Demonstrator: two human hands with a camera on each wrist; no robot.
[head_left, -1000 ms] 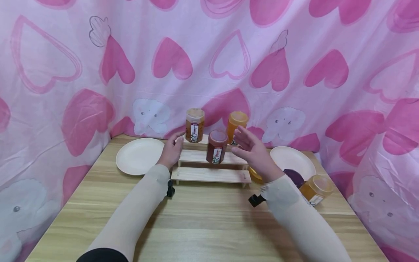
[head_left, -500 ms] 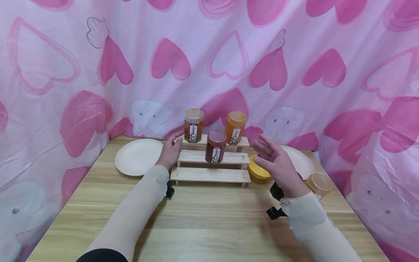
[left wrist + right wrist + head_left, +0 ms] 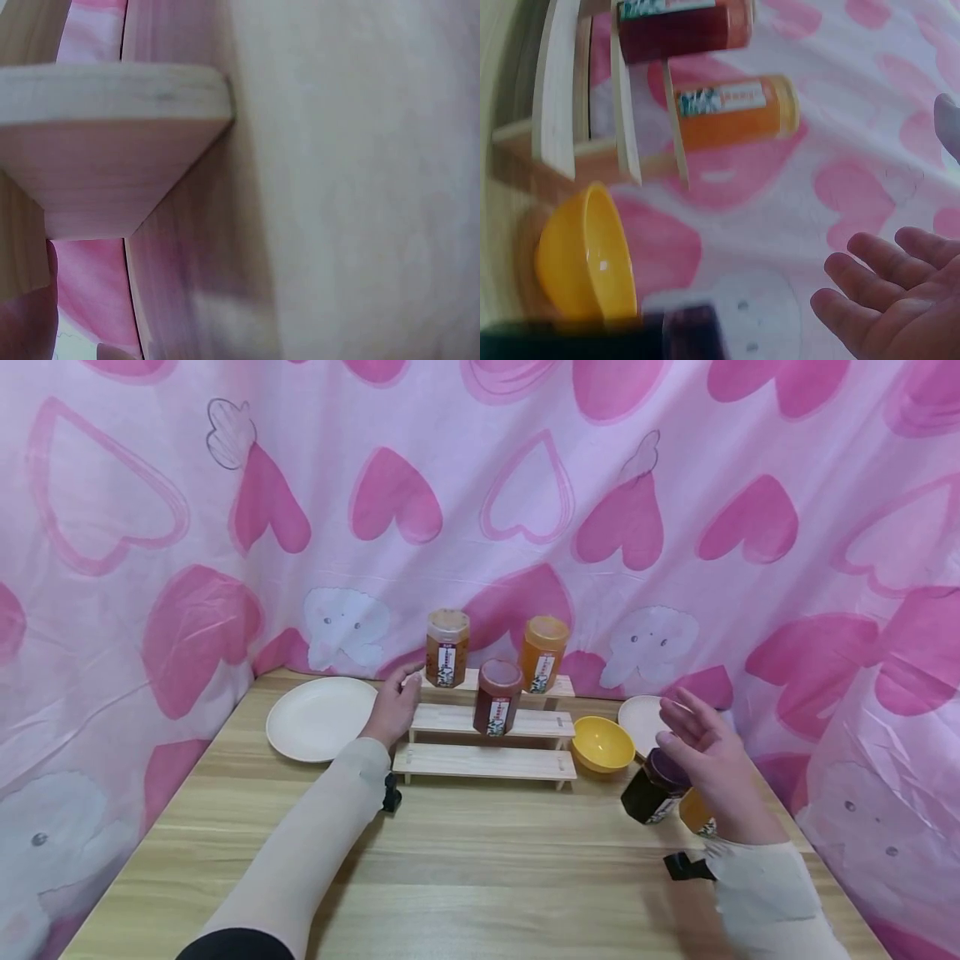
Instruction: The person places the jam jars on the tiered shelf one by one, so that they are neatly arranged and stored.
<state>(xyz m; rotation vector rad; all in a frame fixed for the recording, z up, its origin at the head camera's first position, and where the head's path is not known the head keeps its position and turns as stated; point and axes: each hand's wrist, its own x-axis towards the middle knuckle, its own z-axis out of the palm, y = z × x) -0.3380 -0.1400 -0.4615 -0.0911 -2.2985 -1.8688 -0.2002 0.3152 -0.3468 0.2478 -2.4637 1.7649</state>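
My left hand [image 3: 393, 706] grips the left end of the three-step wooden display stand [image 3: 483, 762]; in the left wrist view its fingertips show at the lower left by the wood. On the top step are a brown-amber honey jar [image 3: 447, 652] at left and an orange honey jar [image 3: 542, 656] at right. A dark red jar [image 3: 495, 700] stands on the middle step. My right hand [image 3: 712, 772], fingers spread and holding nothing, hovers beside a dark jar with a purple lid [image 3: 648, 795]. Partly behind that hand is another amber jar [image 3: 696, 812].
A yellow bowl [image 3: 602, 745] stands at the right end of the stand. One white plate [image 3: 318, 718] lies at the back left, another white plate [image 3: 637, 720] at the back right, partly covered by the hand. A pink heart-patterned curtain [image 3: 510, 485] encloses the wooden table [image 3: 480, 877].
My right hand has moved right, away from the orange jar on the top step, past the bowl to the dark jar. The left hand has stayed at the stand.
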